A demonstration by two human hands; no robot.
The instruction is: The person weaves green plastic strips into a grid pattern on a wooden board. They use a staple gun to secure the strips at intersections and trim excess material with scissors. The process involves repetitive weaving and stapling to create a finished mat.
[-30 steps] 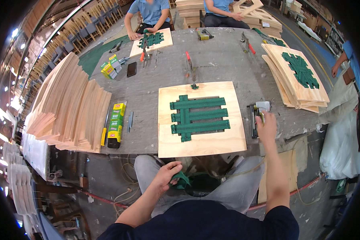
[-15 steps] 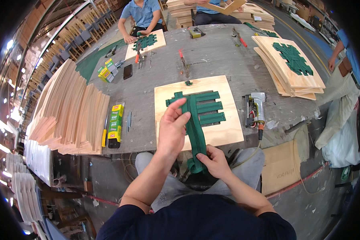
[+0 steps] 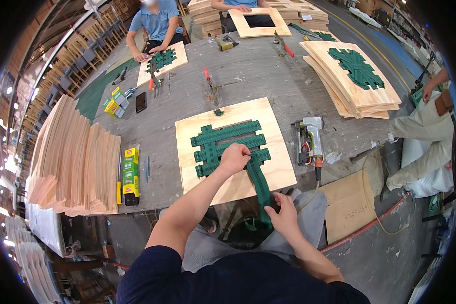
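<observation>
- Head view: wooden frame (image 3: 278, 167) lies flat on the bench (image 3: 162, 114), near edge, in front of the seated person.
- Across its opening: three crosswise green bands (image 3: 238, 130), one upright band (image 3: 209, 142) toward the left side.
- Loose green strap (image 3: 259, 185) runs from the lowest crosswise band, over the near edge of the frame, down toward the lap.
- Hands: left hand (image 3: 234, 159) above the frame, fingertips drawn together on the strap's upper end. Right hand (image 3: 285, 218) lower, off the bench, half open, thumb against the strap; cannot tell whether it grips.
- Right of frame: air stapler (image 3: 314, 137) lying down, hose attached.
- Left: yellow-green carton (image 3: 130, 172), then tall stack of wooden pieces (image 3: 81, 157).
- Far right: pile of frames (image 3: 327, 61), top one with green webbing (image 3: 356, 68).
- Across the bench: two people in blue shirts; the left one's hands at another webbed frame (image 3: 177, 58).
</observation>
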